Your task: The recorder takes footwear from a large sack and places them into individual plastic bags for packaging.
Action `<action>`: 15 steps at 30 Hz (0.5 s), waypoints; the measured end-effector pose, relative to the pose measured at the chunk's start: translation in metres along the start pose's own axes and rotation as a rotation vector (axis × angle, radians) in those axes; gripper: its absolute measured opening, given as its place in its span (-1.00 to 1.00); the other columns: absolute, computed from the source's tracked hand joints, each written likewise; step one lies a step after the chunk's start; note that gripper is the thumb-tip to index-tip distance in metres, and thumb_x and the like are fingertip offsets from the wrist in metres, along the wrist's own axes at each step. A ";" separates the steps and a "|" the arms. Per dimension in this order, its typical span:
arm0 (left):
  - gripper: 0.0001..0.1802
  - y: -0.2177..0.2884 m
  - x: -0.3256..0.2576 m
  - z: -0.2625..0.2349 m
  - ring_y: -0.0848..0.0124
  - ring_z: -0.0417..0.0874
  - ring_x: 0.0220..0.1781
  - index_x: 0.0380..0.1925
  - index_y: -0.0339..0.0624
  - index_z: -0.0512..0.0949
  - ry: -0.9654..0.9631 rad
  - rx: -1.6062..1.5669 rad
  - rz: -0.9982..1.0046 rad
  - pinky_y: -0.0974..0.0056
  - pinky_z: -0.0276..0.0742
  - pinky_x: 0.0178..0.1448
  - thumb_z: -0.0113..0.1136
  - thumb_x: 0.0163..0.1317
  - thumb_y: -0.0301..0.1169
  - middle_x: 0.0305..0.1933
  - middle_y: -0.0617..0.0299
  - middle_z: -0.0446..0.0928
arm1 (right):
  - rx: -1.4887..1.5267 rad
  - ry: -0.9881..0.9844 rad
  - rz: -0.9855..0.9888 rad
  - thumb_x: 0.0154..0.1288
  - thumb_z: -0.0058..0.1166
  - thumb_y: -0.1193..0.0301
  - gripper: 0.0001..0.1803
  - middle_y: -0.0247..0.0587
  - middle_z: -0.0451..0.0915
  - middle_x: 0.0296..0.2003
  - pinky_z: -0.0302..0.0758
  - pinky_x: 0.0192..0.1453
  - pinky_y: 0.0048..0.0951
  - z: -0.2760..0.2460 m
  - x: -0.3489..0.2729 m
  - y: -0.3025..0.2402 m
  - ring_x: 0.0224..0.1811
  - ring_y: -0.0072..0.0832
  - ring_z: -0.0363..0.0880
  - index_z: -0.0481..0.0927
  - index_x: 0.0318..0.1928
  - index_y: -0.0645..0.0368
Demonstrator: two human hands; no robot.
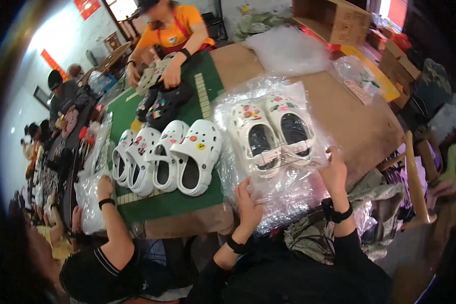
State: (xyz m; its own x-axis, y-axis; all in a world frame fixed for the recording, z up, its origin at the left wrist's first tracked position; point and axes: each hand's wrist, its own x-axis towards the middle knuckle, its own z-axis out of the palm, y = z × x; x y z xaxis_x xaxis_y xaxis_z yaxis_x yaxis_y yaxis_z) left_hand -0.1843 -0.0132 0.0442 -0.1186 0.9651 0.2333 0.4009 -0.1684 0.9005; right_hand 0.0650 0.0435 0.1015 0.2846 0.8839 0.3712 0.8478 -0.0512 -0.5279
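A pair of white clogs (pixel 256 133) with colourful charms lies under clear plastic in front of me, toes pointing away. The crinkled plastic bag (pixel 227 158) spreads past the clogs on all sides, over a stack of similar shiny film. My left hand (pixel 248 205) is at the bag's near left edge, fingers bent and closed on the film. At its right edge, my right hand (pixel 334 172) pinches the plastic between thumb and fingers. Both wrists wear black bands.
Several white clogs (pixel 200 162) stand on a green mat (pixel 215 195) to my left. Across the table a person in orange (pixel 190 23) handles grey and dark clogs (pixel 163 109). Another person's arm (pixel 115 228) reaches in at left. Plastic film (pixel 289 50) and a cardboard box (pixel 347 23) lie beyond.
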 end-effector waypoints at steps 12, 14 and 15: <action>-0.56 -0.001 0.005 0.001 0.30 0.40 0.12 0.16 -0.25 0.29 0.139 -0.525 -0.202 0.27 0.32 0.18 0.05 0.28 -0.48 0.05 0.05 0.39 | 0.236 0.036 -0.039 -0.04 0.13 0.63 -0.66 -0.09 0.44 -0.38 0.41 -0.30 -0.31 0.004 -0.008 0.029 -0.33 -0.20 0.44 0.47 -0.16 0.24; -0.58 -0.007 0.004 -0.002 0.30 0.41 0.10 0.15 -0.24 0.30 0.142 -0.442 -0.235 0.26 0.32 0.16 0.03 0.29 -0.44 0.02 0.05 0.41 | 0.222 0.081 -0.095 -0.01 0.11 0.63 -0.68 -0.09 0.44 -0.33 0.42 -0.27 -0.32 -0.006 -0.009 0.013 -0.32 -0.20 0.44 0.47 -0.16 0.26; -0.59 -0.009 0.003 -0.004 0.29 0.42 0.07 0.14 -0.23 0.31 0.113 -0.368 -0.266 0.25 0.32 0.14 0.02 0.31 -0.40 -0.01 0.04 0.43 | 0.194 0.146 -0.129 0.02 0.10 0.63 -0.70 -0.09 0.45 -0.28 0.43 -0.25 -0.33 -0.011 -0.011 0.008 -0.31 -0.20 0.44 0.47 -0.16 0.27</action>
State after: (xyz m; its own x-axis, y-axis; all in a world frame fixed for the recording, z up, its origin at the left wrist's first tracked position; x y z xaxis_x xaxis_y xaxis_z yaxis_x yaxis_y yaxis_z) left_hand -0.1914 -0.0093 0.0383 -0.2798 0.9601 -0.0029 -0.0036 0.0020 1.0000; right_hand 0.0729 0.0281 0.1012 0.2533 0.7999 0.5440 0.7837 0.1600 -0.6001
